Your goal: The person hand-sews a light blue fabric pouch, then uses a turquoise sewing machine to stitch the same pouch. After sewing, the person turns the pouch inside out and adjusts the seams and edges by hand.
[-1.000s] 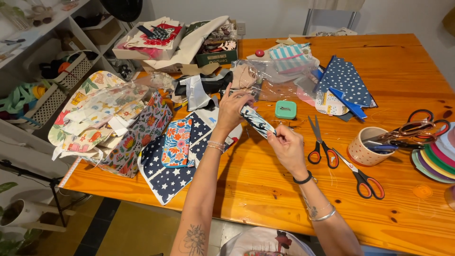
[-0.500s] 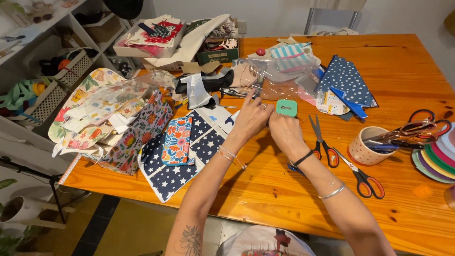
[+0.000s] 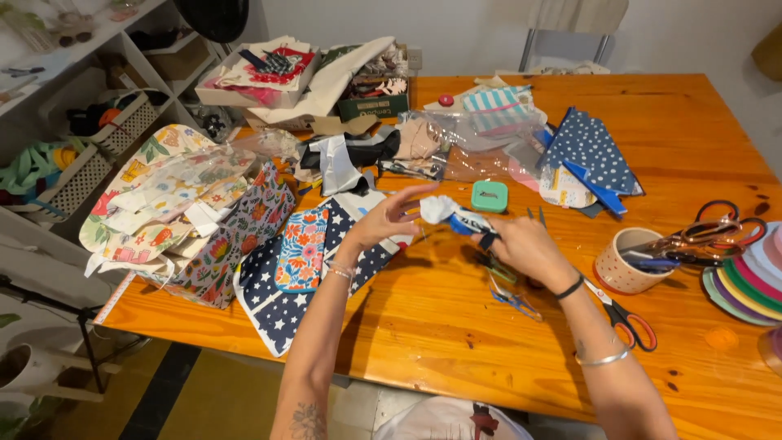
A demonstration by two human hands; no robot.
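Both hands have drawn back from the far clutter toward the middle of the orange worktop [image 3: 456, 326]; the right hand [image 3: 525, 244] now pinches a small blue-and-white fabric piece [image 3: 450, 213] above the boards. The left hand [image 3: 391, 218], fingers spread wide, touches its 9 o'clock end. A teal box [image 3: 489, 195] lies at the fabric's 1 o'clock, scissors [image 3: 623, 314] at 4 o'clock.

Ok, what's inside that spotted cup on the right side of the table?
The spotted cup holds several scissors, their copper, red and dark handles sticking out over its rim toward the stack of coloured discs. The blades and anything at the bottom are hidden by the cup's wall.
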